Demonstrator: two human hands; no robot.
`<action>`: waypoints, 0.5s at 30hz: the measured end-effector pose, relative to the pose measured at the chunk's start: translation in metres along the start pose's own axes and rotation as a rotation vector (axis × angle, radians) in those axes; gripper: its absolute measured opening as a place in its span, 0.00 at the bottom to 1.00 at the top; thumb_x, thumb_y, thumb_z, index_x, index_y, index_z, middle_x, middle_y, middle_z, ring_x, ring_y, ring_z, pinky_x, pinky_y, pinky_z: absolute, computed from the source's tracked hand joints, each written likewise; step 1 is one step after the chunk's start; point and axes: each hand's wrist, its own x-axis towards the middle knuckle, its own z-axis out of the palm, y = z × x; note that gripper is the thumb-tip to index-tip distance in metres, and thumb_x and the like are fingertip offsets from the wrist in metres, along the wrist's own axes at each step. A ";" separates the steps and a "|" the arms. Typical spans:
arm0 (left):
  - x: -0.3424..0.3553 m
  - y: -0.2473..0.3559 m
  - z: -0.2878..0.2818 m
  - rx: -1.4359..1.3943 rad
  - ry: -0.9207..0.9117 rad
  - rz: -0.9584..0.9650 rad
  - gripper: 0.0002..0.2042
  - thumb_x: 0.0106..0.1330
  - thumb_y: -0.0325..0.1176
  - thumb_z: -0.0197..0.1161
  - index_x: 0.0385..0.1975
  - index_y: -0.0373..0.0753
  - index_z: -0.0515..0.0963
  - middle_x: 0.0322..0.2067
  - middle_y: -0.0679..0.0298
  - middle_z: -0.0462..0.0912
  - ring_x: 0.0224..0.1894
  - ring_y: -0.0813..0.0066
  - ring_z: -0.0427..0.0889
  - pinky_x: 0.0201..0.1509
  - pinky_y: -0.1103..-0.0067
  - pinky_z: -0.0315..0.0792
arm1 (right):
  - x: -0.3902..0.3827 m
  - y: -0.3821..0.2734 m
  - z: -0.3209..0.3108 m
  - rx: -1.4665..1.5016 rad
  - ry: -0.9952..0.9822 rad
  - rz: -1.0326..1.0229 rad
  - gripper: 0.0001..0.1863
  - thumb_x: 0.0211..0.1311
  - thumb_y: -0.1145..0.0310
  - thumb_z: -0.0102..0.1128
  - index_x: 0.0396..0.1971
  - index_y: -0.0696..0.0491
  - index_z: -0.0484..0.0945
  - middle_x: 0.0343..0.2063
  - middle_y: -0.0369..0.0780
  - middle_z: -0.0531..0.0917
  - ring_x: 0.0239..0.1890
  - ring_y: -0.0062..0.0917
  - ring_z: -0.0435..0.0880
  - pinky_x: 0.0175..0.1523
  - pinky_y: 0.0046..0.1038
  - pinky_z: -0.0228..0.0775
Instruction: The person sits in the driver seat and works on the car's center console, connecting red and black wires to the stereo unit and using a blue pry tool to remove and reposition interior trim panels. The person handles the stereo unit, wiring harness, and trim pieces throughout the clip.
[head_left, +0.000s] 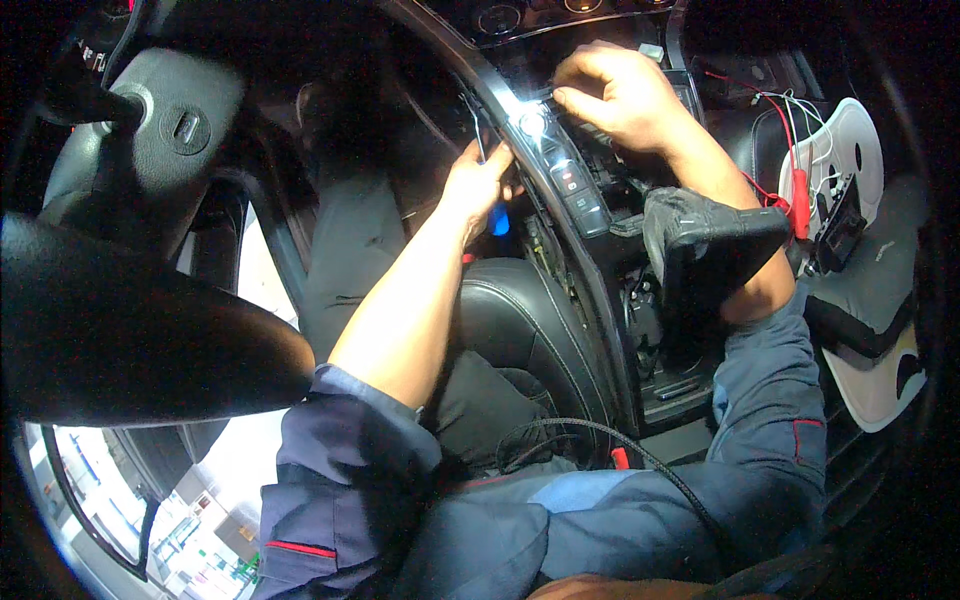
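My left hand is closed around a screwdriver-like tool with a blue handle. Its thin metal shaft points up along the left side of the centre console. Over the console's upper part is my right hand, its fingers loosely bent and the thumb apart from them, with nothing visible between. Just left of that hand a round button glares under bright light, above a strip of black buttons. The black gear lever boot stands up from the opened console, covering part of my right forearm.
A red-handled screwdriver, loose wires and a small black module lie by a white plastic panel at the right. The steering wheel fills the left. A black braided cable crosses my lap.
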 end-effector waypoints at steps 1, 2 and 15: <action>0.000 0.001 0.000 -0.005 -0.015 -0.004 0.22 0.73 0.51 0.67 0.51 0.36 0.77 0.32 0.66 0.86 0.26 0.79 0.80 0.26 0.83 0.69 | 0.000 0.000 0.000 0.014 -0.012 0.001 0.18 0.61 0.50 0.66 0.40 0.50 0.87 0.37 0.45 0.88 0.41 0.40 0.88 0.47 0.39 0.80; -0.001 0.001 0.000 -0.015 -0.012 -0.007 0.23 0.71 0.51 0.69 0.51 0.36 0.77 0.32 0.66 0.85 0.26 0.80 0.80 0.27 0.83 0.69 | 0.000 0.000 0.000 0.023 -0.019 0.014 0.18 0.62 0.50 0.66 0.40 0.50 0.87 0.36 0.45 0.87 0.41 0.41 0.87 0.47 0.40 0.80; -0.057 0.066 -0.031 0.537 0.216 0.148 0.14 0.76 0.41 0.52 0.45 0.38 0.79 0.35 0.60 0.80 0.34 0.70 0.79 0.36 0.71 0.78 | -0.001 0.000 -0.002 0.007 0.001 -0.053 0.16 0.62 0.53 0.66 0.37 0.51 0.86 0.33 0.44 0.86 0.40 0.40 0.86 0.46 0.39 0.79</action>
